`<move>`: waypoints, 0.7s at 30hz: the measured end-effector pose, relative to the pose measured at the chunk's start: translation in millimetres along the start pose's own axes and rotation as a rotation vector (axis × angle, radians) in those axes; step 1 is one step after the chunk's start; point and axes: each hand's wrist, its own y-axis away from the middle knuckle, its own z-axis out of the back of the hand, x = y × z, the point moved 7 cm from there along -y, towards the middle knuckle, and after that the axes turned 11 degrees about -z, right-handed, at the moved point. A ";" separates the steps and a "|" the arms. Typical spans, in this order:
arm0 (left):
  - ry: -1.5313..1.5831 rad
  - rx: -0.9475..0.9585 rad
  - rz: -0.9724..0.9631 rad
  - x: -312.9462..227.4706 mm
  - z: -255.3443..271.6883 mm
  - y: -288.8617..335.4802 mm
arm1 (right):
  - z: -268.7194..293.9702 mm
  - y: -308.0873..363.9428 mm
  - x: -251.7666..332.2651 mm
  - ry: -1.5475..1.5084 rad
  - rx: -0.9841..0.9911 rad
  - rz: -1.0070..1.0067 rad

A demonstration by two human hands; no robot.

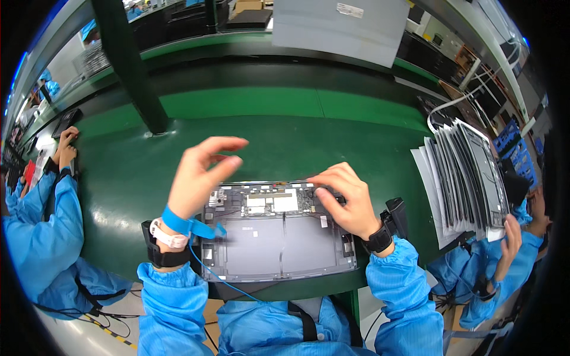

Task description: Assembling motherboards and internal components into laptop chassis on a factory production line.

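Note:
An opened laptop base [249, 237] lies on the green table in front of me, its inside facing up. A circuit board [276, 203] with pale shields runs along its far part, and dark cables cross the grey panel below. My left hand [202, 172] hovers over the far left corner, thumb and fingers apart, holding nothing. At the far right edge of the base, my right hand [347, 199] has its thumb and forefinger drawn close together; anything between them is too small to make out. A blue wrist strap [178, 222] with a cord circles my left wrist.
A leaning stack of laptop panels with pale separator sheets [457, 184] stands on the right. A green post [127, 65] rises from the table at the far left. People in blue smocks work on both sides; one has a hand [509, 246] beside the stack.

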 end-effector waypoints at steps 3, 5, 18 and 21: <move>0.188 -0.302 0.102 34.0 38.7 13.0 | -34.0 -13.9 21.9 0.118 0.232 0.166; 0.176 -0.409 0.111 64.8 50.5 24.8 | -61.5 -21.4 37.8 0.179 0.318 0.302; -0.151 -0.476 0.229 112.5 47.9 30.9 | -93.2 -25.7 31.8 0.261 0.375 0.408; -0.169 -0.473 0.219 113.9 48.4 31.4 | -92.6 -24.4 33.0 0.258 0.365 0.405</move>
